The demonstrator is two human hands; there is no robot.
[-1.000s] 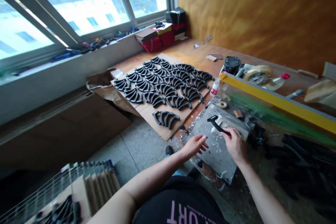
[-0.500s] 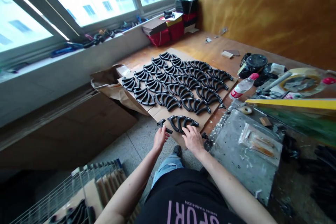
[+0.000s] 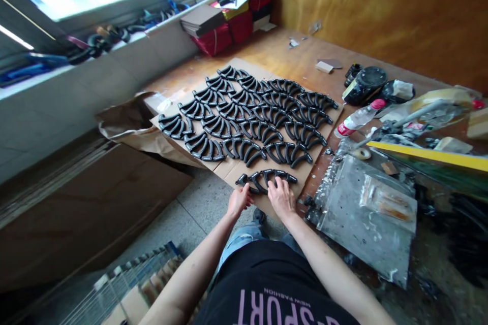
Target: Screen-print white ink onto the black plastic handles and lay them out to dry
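Both hands rest at the near edge of the cardboard sheet [image 3: 244,165], on the lone front cluster of black curved handles [image 3: 267,179] — a short fan of arched plastic pieces lying flat, its long axis running left to right across the person's front. The left hand [image 3: 239,200] sits at the cluster's left end, fingers [image 3: 246,194] curled onto the outermost piece [image 3: 241,180]; whether they pinch it or merely press it down cannot be told from this angle. The right hand [image 3: 281,196] lies just beside, fingers loosely spread and flat over the cluster's middle and right part, grasping nothing. Each hand is nearest to its own end of the cluster, which lies directly ahead of the fingertips, touching them.

Beyond the cluster, the rows of matching handles [image 3: 251,111] fill the sheet, closely packed, the nearest row only just apart from the front cluster. Open cardboard remains left and right of the cluster in the front row. The sheet's near edge overhangs toward the floor [image 3: 198,203] — little margin on the person's side. To the right, near but apart, a smeared metal plate [image 3: 366,223] lies on the tabletop [image 3: 290,56], with a plastic bottle [image 3: 356,119] and a yellow bar [image 3: 427,155] farther off.
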